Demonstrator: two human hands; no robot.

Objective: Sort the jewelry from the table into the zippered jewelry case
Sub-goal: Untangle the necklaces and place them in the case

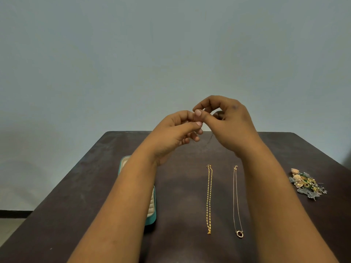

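Note:
My left hand (176, 133) and my right hand (228, 120) are raised together above the far part of the table, fingertips meeting. Both pinch a very thin chain (209, 138), of which only a faint strand shows hanging below the fingers. A gold chain (209, 198) lies straight on the table. Right of it lies a thinner necklace with a round pendant (239, 234). The teal zippered jewelry case (152, 209) lies open at the left with a cream lining, mostly hidden behind my left forearm.
A heap of earrings and brooches (305, 184) in gold, green and silver sits near the right edge of the dark brown table (76, 196). A plain pale wall stands behind the table's far edge.

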